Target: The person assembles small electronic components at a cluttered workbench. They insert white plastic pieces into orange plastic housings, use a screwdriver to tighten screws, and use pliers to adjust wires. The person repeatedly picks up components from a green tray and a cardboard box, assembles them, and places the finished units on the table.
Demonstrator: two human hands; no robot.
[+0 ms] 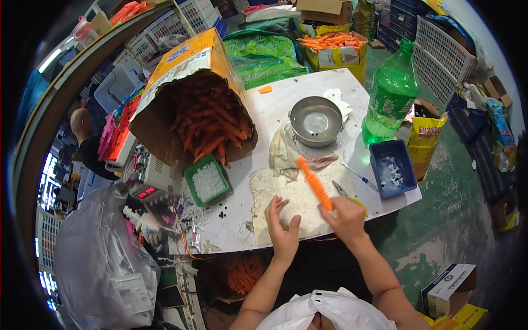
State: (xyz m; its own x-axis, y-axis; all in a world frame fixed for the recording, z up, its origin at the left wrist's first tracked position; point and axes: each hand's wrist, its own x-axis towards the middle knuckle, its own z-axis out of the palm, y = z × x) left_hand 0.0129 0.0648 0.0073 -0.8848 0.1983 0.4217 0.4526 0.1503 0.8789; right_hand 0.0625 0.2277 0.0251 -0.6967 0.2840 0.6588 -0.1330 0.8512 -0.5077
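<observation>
1. The right hand (345, 215) has its grip closed around the lower end of an orange plastic tube (314, 183), which slants up and left over the worn paper mat (297, 203) on the counter (275, 110).
2. The left hand (281, 225) lies open on the mat just beside the right, fingers spread, holding nothing.
3. Judged from this, the step in hand is working a single tube — it is lifted clear of the mat, its tip pointing toward the steel bowl (315, 121).
4. Supplies stand around: a torn cardboard box (187, 93) spilling more orange tubes, a green tray of small white parts (208, 180) and a blue tray (391, 168) with a few white pieces.
5. The next move likely calls for the free hand to fetch a small part — the green tray is nearer it — and steady aim at the tube's end.
</observation>
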